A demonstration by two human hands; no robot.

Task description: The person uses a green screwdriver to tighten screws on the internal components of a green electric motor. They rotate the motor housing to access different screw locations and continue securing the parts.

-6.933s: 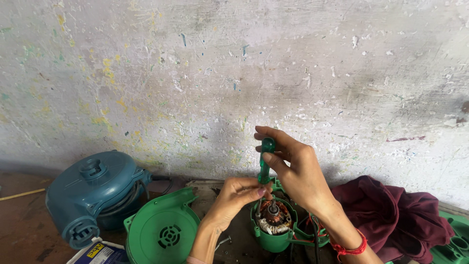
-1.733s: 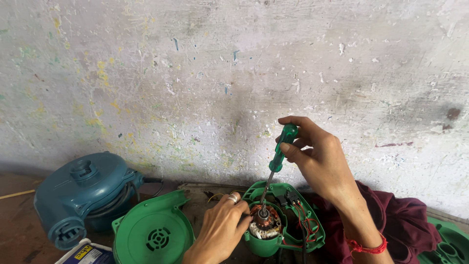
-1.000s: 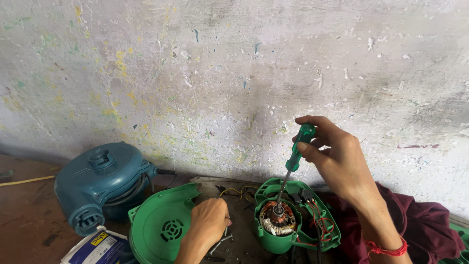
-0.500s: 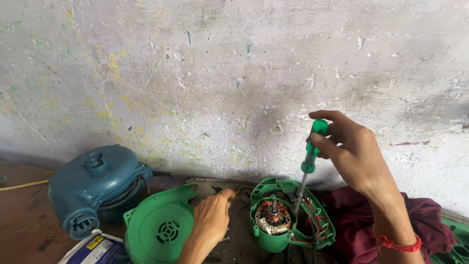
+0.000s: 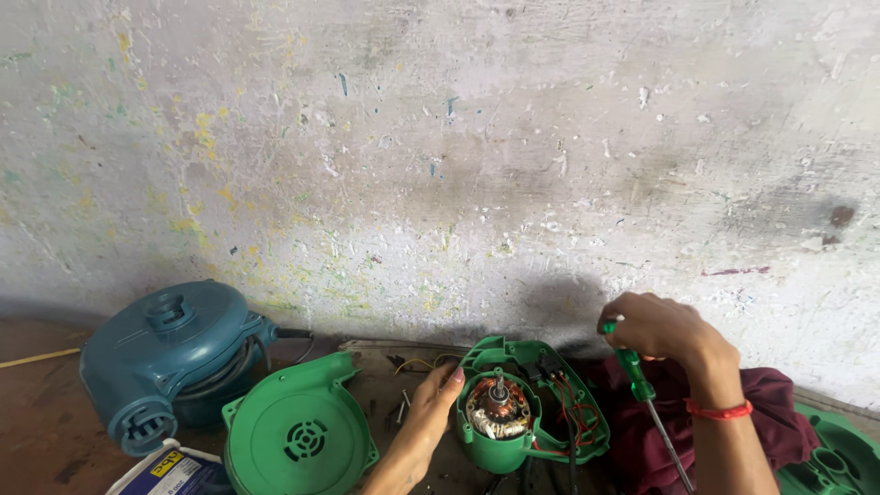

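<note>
The teal blower (image 5: 174, 362) sits at 9 o'clock on the bench (image 5: 37, 431), the round green cover (image 5: 298, 435) beside it. The open green motor housing (image 5: 527, 403) lies at 6 o'clock; the left hand (image 5: 431, 412) touches its rim, fingers loosely apart. At 4 o'clock the right hand (image 5: 674, 335) has fingers clamped on the green screwdriver (image 5: 642, 390), over a maroon cloth (image 5: 779, 431).

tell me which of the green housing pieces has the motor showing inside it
The open green housing half by the left hand, with copper windings and red wires exposed. The round green cover to its left shows only a closed face with a small grille.
</note>
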